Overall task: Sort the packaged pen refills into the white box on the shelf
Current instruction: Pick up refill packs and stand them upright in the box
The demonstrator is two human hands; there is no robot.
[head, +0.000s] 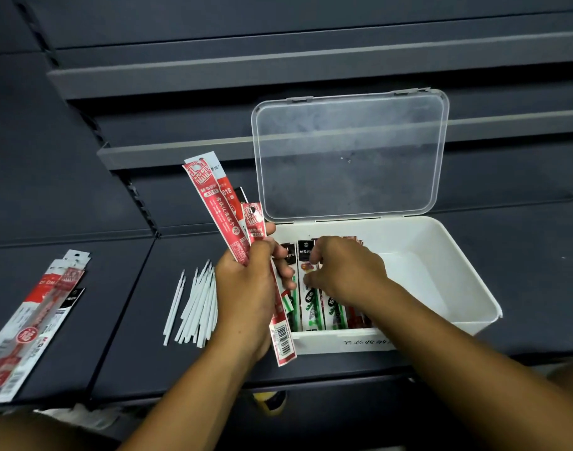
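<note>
A white box (454,281) sits on the dark shelf with its clear lid (350,157) standing open behind it. Several packaged pen refills (314,307) stand in a row in the box's left part. My left hand (246,288) grips a bundle of red packaged refills (213,203) just left of the box, their tops fanning up and left. My right hand (346,271) reaches into the box, its fingertips curled on the tops of the refill packs there.
A loose pile of white bare refills (197,304) lies on the shelf left of my left hand. More red and black refill packs (34,320) lie at the far left. Empty shelf tiers (181,73) rise behind.
</note>
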